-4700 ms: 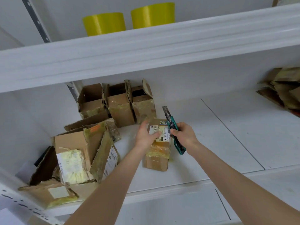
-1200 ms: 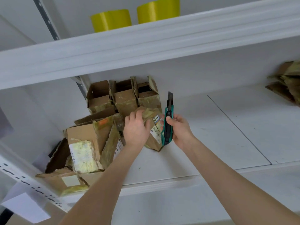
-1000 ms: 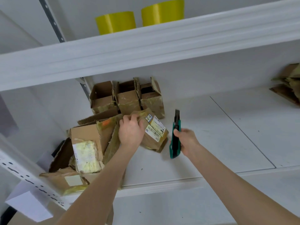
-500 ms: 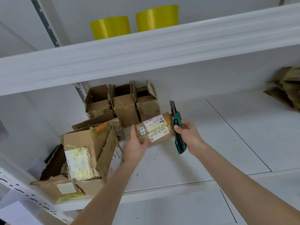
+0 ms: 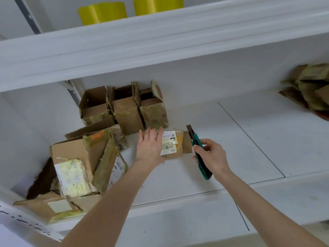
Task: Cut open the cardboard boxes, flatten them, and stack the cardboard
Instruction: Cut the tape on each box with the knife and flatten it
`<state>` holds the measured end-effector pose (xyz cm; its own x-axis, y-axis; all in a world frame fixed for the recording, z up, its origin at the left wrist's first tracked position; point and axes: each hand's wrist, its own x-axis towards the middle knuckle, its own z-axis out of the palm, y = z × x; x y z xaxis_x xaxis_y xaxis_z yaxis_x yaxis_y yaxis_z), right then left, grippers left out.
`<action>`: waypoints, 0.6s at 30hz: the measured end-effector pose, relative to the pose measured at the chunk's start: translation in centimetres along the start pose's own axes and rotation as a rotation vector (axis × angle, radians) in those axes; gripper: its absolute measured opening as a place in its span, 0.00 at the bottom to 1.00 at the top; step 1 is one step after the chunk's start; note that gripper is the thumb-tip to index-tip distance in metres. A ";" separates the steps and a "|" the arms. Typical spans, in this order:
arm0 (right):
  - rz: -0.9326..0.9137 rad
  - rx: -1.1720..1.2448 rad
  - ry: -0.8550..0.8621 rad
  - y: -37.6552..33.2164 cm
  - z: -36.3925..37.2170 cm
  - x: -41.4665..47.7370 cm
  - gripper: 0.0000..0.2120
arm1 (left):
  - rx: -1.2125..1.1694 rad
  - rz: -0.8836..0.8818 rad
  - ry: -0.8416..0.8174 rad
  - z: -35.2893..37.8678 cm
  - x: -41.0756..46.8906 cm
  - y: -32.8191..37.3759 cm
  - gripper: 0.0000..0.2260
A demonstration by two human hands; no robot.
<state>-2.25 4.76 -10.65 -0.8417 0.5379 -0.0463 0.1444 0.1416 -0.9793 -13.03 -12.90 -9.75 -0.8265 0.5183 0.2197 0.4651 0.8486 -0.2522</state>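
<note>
Box [image 5: 175,145] now flat under spread left fingers [image 5: 151,135]; right fingers [image 5: 207,142] grip knife [image 5: 203,171]; slipping blade [image 5: 189,129] could nick left hand [image 5: 149,149].

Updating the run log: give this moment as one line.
left hand: flat on taped box | right hand: gripping utility knife | box: on shelf

box [image 5: 178,148] half under left hand [image 5: 150,148], label [image 5: 168,142] unreadable — cardboard pile [image 5: 309,90] cropped right

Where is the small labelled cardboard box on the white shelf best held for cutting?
Its left end, from above. The small taped cardboard box lies flat, label up; a flat palm there, as the left hand lies, likely steadies it and leaves the right end clear for the teal utility knife in the right hand.
</note>
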 end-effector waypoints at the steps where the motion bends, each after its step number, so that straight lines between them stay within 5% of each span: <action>1: -0.039 -0.049 0.002 0.5 -0.6 -0.4 0.07 | 0.030 0.005 -0.004 0.0 0.0 0.1 0.51; 11: -0.116 -0.196 -0.118 1.3 -0.3 -0.8 0.14 | 0.039 0.029 -0.003 -0.4 0.4 0.2 0.48; 18: 0.030 -0.021 -0.255 1.9 -0.9 -0.9 0.15 | 0.025 0.025 0.013 0.0 0.5 -0.1 0.47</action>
<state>-0.73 5.33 -12.32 -0.9406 0.3152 -0.1258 0.1794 0.1471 -0.9727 -13.49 -12.69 -9.60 -0.8104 0.5410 0.2248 0.4776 0.8323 -0.2814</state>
